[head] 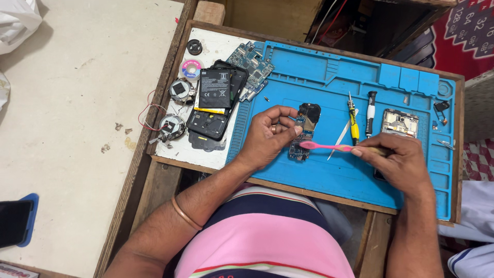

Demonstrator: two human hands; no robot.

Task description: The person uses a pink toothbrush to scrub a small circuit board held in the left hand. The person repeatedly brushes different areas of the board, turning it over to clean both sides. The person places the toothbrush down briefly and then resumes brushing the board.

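A work mat (329, 77) fills the frame's centre; on it a circuit board (304, 135) lies mid-frame, screwdrivers (362, 116) just right, a phone frame (400, 123) further right, a battery (215, 88) off its left edge

Bright, even daylight, soft and diffuse. Weak shadows under hands on blue mat (319, 175). Slight sheen on battery (214, 88), no harsh glare. Centre sharp; brush (329, 148) crisp. Top right corner dark, underexposed. Mild wide-angle stretch at edges.
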